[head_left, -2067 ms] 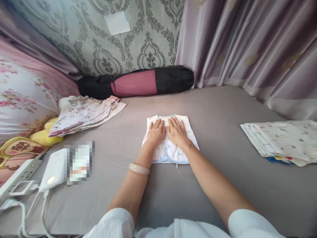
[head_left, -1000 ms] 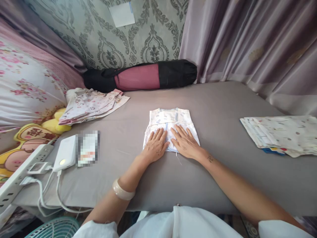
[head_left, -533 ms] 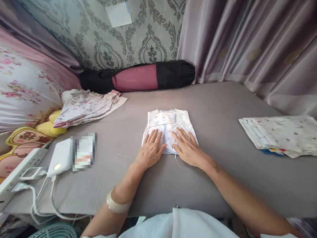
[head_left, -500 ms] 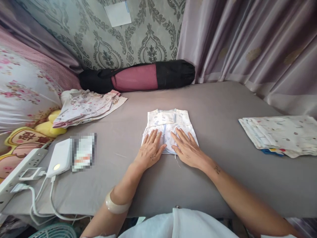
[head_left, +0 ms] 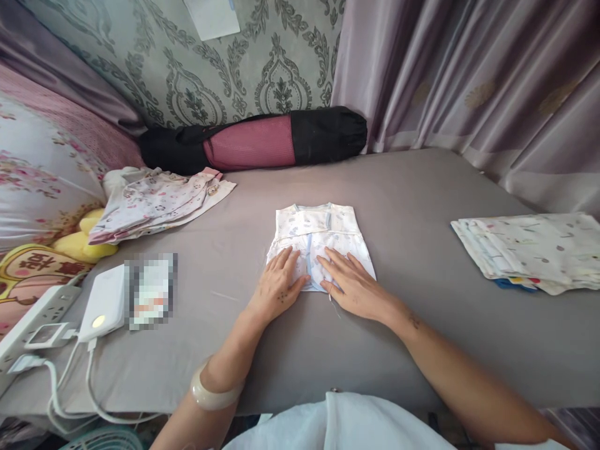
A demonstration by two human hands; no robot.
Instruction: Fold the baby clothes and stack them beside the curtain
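Observation:
A small folded white baby garment (head_left: pixel 313 220) with pale prints and light blue trim lies flat on the grey-covered surface in front of me. My left hand (head_left: pixel 280 284) rests on its lower left part, palm down, fingers spread. On the lower right part lies my right hand (head_left: pixel 354 284), also flat with its fingers apart. Between the two hands the blue trim runs down the garment's middle. A loose thread hangs from its lower edge near my right thumb. Neither hand grips the cloth.
Stacked printed cloths (head_left: pixel 534 250) lie at the right, other folded clothes (head_left: pixel 159 203) at the left. A black and pink rolled bag (head_left: pixel 253 142) lines the back. A white power bank (head_left: pixel 104 303), cables and a power strip (head_left: pixel 40 319) sit at the left edge of the grey surface (head_left: pixel 412 194).
Both hands have slid slightly down along the garment, towards me, still flat. The garment keeps its folded shape. The camera view has shifted a little.

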